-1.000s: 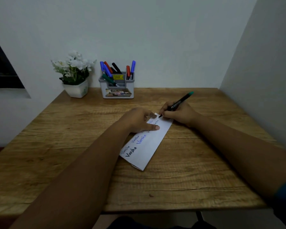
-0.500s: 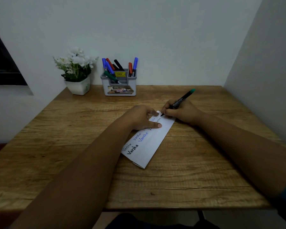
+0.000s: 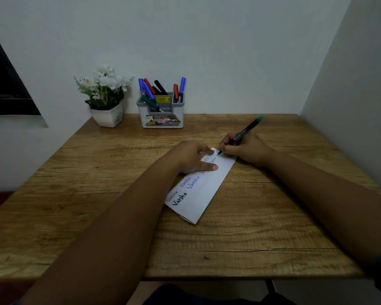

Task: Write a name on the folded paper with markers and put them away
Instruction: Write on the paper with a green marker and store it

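Note:
A folded white paper [image 3: 204, 190] lies slanted on the wooden table [image 3: 97, 194], with a name written on it several times in black, blue and thin ink. My left hand [image 3: 193, 157] presses flat on the paper's far end. My right hand [image 3: 244, 149] grips a black marker with a green end [image 3: 243, 133], its tip touching the paper's top corner. A grey marker holder [image 3: 161, 115] with blue, red, black and green markers stands at the table's back edge.
A white pot of white flowers [image 3: 105, 95] stands left of the holder against the back wall. A side wall runs along the table's right edge. A dark window opening sits at the far left.
The view has tilted slightly, so everything sits lower in frame. The marker tip has shifted a little along the paper's top end; my left hand stays pressed on the paper.

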A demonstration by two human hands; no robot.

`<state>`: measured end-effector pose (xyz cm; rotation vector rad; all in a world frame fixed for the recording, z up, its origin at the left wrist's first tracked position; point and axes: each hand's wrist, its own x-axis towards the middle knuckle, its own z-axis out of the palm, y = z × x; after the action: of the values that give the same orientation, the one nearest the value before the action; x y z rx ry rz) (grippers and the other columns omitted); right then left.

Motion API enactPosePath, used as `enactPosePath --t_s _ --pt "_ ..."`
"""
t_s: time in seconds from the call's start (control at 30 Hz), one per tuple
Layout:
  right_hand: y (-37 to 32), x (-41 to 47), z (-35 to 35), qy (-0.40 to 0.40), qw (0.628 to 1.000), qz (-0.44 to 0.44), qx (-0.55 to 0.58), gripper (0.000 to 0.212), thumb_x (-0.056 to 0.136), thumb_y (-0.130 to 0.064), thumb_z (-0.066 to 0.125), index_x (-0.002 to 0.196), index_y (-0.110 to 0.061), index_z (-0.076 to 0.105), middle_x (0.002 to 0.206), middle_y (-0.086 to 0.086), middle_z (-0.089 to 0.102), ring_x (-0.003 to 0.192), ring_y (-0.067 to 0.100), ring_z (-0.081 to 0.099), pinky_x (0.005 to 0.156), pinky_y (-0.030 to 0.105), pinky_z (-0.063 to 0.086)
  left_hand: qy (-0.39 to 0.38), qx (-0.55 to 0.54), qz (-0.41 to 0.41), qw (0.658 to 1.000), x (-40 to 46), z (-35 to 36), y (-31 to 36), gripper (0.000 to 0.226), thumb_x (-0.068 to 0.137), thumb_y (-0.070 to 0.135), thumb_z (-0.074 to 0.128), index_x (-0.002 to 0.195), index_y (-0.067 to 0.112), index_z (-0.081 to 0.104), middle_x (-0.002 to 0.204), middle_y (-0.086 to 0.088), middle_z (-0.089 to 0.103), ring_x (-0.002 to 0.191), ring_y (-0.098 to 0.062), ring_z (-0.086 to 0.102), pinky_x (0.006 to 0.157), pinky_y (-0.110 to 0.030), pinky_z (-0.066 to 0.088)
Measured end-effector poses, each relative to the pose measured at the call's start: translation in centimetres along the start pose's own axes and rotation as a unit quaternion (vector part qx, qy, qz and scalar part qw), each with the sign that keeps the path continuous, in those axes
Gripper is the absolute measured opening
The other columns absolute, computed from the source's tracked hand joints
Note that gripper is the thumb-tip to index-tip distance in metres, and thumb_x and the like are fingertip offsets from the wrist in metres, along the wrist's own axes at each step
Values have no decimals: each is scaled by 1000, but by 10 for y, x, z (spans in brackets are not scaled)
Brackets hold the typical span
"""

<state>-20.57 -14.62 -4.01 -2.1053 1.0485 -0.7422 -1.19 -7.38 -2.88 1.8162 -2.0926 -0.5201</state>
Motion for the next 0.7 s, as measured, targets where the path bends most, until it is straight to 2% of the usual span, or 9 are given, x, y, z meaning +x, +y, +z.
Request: enactPosePath --t_s 0.13,0.27,0.43,0.5,0.57,0.7 --pt "1 0 -1 8 1000 10 13 5 85 -11 69 84 -13 73 88 -7 73 85 0 66 79 18 49 -3 -2 -2 1000 0 0 1 61 78 51 72 134 30 55 118 -3 62 85 -10 50 59 -16 31" --pt "2 1 0 6 1000 6 2 4 84 -13 70 84 -15 74 90 -5 73 88 5 66 81 21 52 -6 -4 2 1000 -1 -1 1 61 78 50 71 134 30 55 119 -3 61 89 -12 53 58 -16 31" --pt "2 0 0 7 1000 9 -1 5 86 -12 68 87 -11 74 90 -8 73 85 -3 64 75 9 46 -5 -6 -2 1000 0 0 0 61 78 50 71 134 30 55 120 -4 61 108 -20 56 63 -20 33" --pt "2 0 -1 15 1000 11 11 6 86 -10 67 88 -7 73 88 -8 73 81 -8 64 70 4 44 -5 -6 -3 1000 0 0 0 61 78 51 71 134 31 55 120 -3 61 109 -21 56 64 -23 34" --pt "2 1 -1 16 1000 8 8 7 86 -9 67 88 -5 72 87 -8 73 78 -10 63 67 1 42 -3 -11 -5 1000 0 0 0 61 78 51 72 134 31 55 119 -3 62 108 -20 57 62 -20 33" --pt "2 1 0 8 1000 9 -2 6 85 -11 68 88 -7 72 86 -9 72 79 -10 62 70 6 43 -3 -13 -6 1000 0 0 0 62 78 50 72 134 30 56 118 -3 62 106 -20 57 60 -17 31"
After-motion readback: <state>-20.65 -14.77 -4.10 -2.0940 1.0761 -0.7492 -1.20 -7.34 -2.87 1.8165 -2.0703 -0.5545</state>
